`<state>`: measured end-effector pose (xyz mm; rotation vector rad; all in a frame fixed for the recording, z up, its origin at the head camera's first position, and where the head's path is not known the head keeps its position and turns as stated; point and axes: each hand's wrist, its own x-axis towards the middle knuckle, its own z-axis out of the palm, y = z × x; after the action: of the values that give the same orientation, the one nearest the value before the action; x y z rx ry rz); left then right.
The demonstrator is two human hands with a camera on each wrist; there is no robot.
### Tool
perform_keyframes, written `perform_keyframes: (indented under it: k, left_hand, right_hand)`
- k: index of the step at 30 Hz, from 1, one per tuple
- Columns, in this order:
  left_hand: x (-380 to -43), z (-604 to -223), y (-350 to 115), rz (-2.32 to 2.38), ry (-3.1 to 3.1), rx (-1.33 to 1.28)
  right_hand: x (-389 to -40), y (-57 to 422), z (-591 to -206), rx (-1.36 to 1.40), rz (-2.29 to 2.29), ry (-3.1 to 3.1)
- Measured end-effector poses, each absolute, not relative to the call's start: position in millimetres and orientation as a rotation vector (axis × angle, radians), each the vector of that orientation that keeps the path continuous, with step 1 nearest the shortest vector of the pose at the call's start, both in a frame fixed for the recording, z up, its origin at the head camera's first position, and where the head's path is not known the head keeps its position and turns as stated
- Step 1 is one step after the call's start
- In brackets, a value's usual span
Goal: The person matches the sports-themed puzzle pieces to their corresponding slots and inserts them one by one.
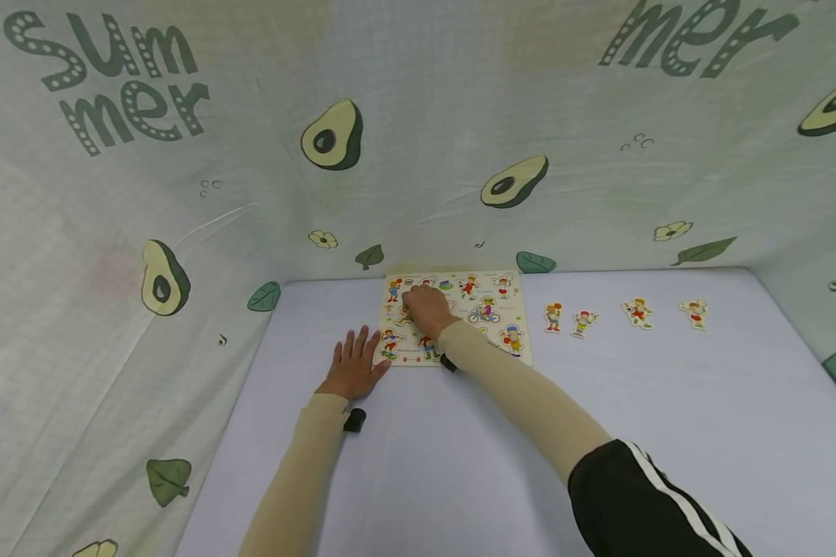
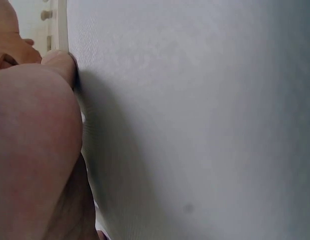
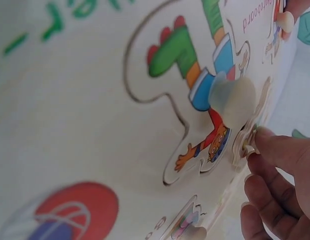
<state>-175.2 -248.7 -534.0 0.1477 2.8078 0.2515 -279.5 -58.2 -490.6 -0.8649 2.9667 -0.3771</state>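
Observation:
A wooden peg puzzle board [image 1: 460, 360] with printed sports figures lies near the back of the table. Over its left part, my right hand [image 1: 428, 309] pinches the small knob of a puzzle piece [image 3: 241, 150] between thumb and fingers, as the right wrist view shows. That piece is seen edge-on, close over the board. Beside it sits a figure piece with green skates [image 3: 182, 55], its pale knob [image 3: 235, 100] standing up. My left hand [image 1: 351, 367] rests spread on the table, thumb at the board's lower left corner; the left wrist view shows mostly its palm side [image 2: 34, 145].
To the board's right lie several loose figure pieces: one with a ball [image 1: 553, 317], another in a red cap [image 1: 584, 322], a third [image 1: 638, 312] and one farther right [image 1: 694, 313]. A patterned cloth [image 1: 418, 209] hangs behind the white table [image 1: 446, 480].

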Motion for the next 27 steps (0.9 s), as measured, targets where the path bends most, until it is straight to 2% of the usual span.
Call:
perform_keyframes:
  k: [18,27]
  left_hand:
    - [-165.9,-515.9,-238.4,0.282,2.823,0.170]
    - [-167.4,-520.9,-242.9,0.302,2.815,0.164]
  right_hand:
    - [-281.6,-60.4,-497.9,-0.881,-0.406,2.968]
    - [-277.0,-52.0,-489.4,-0.941,-0.202,3.018]
